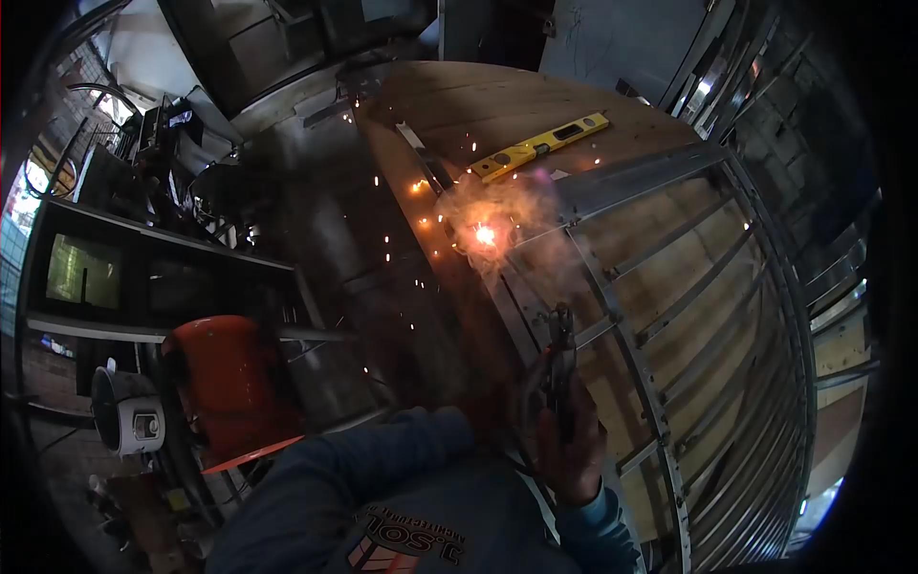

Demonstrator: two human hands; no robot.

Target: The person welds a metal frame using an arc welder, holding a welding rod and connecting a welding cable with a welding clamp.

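My right hand [571,445] is closed around a dark welding electrode holder [561,359], its jaws pointing up and away from me. Beyond the holder, a bright welding arc [485,234] glows in smoke on the corner of a metal frame [626,335], and sparks fly off to the left. The left sleeve [411,435] reaches across toward the right arm; its hand is lost in dark shadow near the board's edge, so its fingers do not show. A yellow spirit level [540,146] and a metal square bar [421,153] lie on the wooden board [459,91] behind the arc.
An orange chair-like object [229,387] and a white and grey appliance [129,416] stand at the left. Behind them is a dark cabinet with glass panels [84,271]. Long metal strips [736,81] lean at the upper right.
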